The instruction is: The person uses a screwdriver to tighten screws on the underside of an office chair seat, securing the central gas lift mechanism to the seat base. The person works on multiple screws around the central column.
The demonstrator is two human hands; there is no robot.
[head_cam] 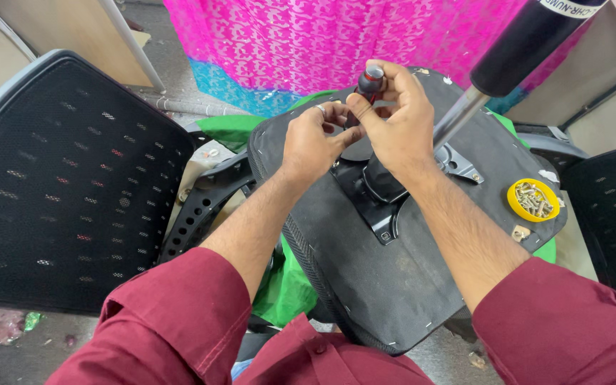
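Observation:
My right hand (393, 117) grips a dark screwdriver handle with a red collar (370, 80), held upright over the black metal mechanism plate (383, 203) on an upturned chair seat (393, 278). My left hand (313, 137) pinches at the tool's shaft just below the handle, a ring on one finger. Both hands meet above the plate's far end. The tool's tip is hidden behind my fingers.
A black gas-lift cylinder with a chrome rod (486, 78) slants up from the plate at right. A yellow lid (532, 199) full of screws rests on the seat's right edge. A black mesh chair back (65, 185) lies at left. Pink and blue cloth (322, 36) hangs behind; green cloth (279, 285) lies under the seat.

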